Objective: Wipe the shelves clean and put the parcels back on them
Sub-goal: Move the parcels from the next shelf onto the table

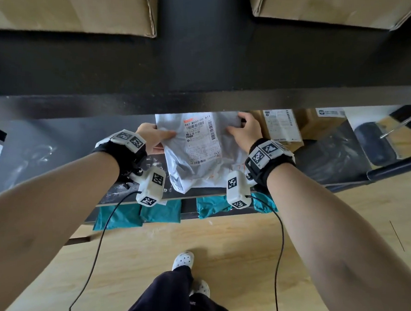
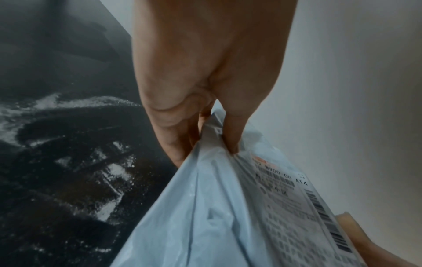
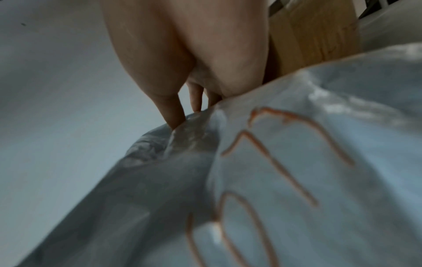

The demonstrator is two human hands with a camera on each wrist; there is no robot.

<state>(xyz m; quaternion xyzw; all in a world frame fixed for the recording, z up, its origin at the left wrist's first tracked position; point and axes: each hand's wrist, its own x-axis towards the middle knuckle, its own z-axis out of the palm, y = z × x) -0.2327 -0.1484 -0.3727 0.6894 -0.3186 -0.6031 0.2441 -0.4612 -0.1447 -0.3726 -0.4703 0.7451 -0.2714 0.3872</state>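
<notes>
A grey plastic mailer parcel (image 1: pixel 199 155) with a white shipping label and orange handwriting is held over the dark middle shelf (image 1: pixel 55 151). My left hand (image 1: pixel 152 137) pinches its upper left edge, thumb on top and fingers beneath. My right hand (image 1: pixel 244 129) grips the upper right corner. In the left wrist view the left hand (image 2: pixel 205 144) clamps the mailer (image 2: pixel 217 216) at its fold. In the right wrist view the fingertips of the right hand (image 3: pixel 182 108) press into the mailer (image 3: pixel 297 162).
White powdery smears (image 1: pixel 41 152) streak the dark shelf left of the parcel. A brown labelled carton (image 1: pixel 281 126) stands on the shelf at the right. Cardboard boxes (image 1: pixel 72 3) sit on the top shelf. Teal bags (image 1: pixel 138 213) lie on the lowest shelf.
</notes>
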